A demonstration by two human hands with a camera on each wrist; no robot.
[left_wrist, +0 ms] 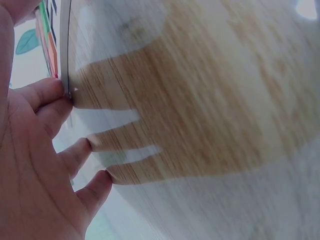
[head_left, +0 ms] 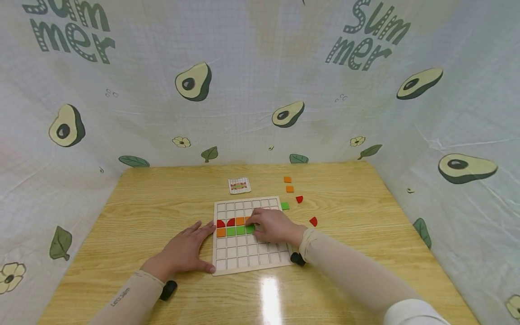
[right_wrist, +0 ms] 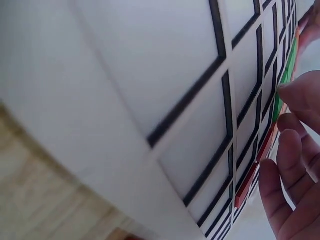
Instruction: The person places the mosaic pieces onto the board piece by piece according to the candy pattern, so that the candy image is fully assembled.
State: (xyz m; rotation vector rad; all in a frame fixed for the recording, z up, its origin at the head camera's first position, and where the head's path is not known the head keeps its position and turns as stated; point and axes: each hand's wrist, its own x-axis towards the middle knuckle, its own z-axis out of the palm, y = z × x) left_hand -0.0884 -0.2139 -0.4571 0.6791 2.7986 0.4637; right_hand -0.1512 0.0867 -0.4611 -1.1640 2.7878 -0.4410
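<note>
Touching square tiles (head_left: 250, 230), right hand (head_left: 273, 225) over gridded board (head_left: 242, 251).

A pale cloth (head_left: 243, 135) hangs behind and beside the wooden table (head_left: 162, 192). Above the table, it bears printed avocados (head_left: 193, 82).

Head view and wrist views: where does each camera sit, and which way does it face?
Head: worn on the head, facing forward and down at the table and grid board; left grip, right grip and forearms show.
Left wrist: on that wrist, facing table and board edge; left grip shows at left.
Right wrist: on that wrist, facing across the board; right grip shows at right.
Head and right wrist share the green tiles.
</note>
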